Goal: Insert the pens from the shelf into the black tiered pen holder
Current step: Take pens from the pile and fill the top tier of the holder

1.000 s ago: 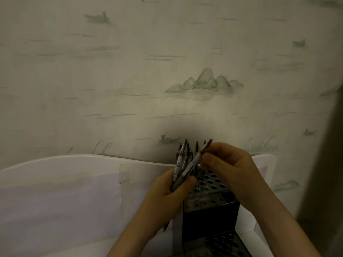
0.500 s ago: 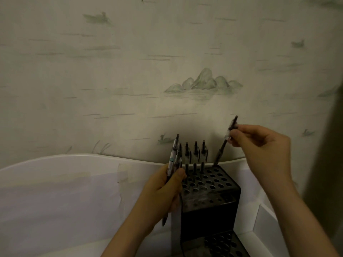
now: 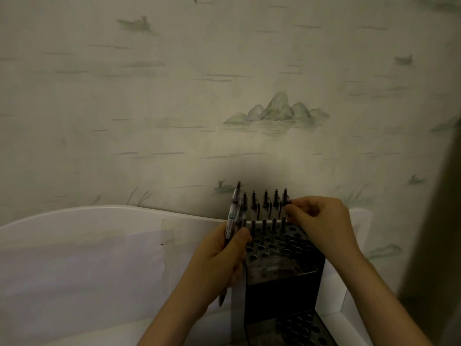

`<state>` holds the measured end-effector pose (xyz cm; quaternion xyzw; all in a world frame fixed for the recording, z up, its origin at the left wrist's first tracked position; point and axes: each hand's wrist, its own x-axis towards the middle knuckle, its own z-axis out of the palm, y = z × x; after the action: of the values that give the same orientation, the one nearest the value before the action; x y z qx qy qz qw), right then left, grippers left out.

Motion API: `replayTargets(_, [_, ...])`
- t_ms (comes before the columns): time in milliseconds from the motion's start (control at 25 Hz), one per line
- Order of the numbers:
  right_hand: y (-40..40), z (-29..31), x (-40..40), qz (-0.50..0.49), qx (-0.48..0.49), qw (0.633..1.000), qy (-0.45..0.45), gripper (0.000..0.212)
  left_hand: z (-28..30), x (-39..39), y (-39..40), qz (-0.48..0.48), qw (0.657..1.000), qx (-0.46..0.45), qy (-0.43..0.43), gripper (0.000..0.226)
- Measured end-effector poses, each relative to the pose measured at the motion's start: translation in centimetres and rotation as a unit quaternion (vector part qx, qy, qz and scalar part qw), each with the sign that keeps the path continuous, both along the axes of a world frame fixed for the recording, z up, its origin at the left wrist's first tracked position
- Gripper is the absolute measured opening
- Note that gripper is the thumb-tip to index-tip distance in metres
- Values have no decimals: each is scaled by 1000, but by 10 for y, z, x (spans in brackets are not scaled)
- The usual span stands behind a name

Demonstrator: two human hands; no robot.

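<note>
Pale wallpaper (image 3: 174, 108) with faint green hills filled most of your view, above a white shelf (image 3: 99, 221) with a curved back edge. Black and tiered, the holder (image 3: 282, 283) stood on that shelf at lower right, its top tier pierced with round holes, a lower tier showing near the bottom edge. Your left hand (image 3: 224, 258) gripped a small bundle of pens (image 3: 233, 216) beside the holder's left side, their tops pointing up. Your right hand (image 3: 321, 223) pinched the rightmost pen (image 3: 285, 198) of a row (image 3: 264, 203) standing upright in the back holes.
</note>
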<state>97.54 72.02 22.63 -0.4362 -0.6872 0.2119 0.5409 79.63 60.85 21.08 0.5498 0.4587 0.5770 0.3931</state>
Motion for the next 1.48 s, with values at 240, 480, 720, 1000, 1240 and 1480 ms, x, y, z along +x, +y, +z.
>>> replayTargets(240, [-5, 0, 4, -22, 18, 1000, -7, 25, 2, 1, 0, -11, 999, -22, -20, 25])
replayTargets(480, [-42, 10, -4, 75, 101, 991, 37, 13, 4, 4, -1, -37, 999, -26, -6, 30])
replayTargets(720, [-54, 7, -15, 238, -3, 971, 32, 11, 5, 11, -2, -51, 999, -3, 18, 25])
replayTargets(1000, [-54, 36, 1, 188, -50, 950, 244, 8, 9, 9, -3, -39, 999, 23, 24, 26])
replayTargets(1240, [-38, 54, 28, 34, 75, 963, 256, 8, 7, 2, -2, -15, 997, 12, 68, 25])
replayTargets(1480, [-16, 32, 20, -32, 106, 988, 109, 10, 6, -2, -1, 8, 994, 32, 107, 23])
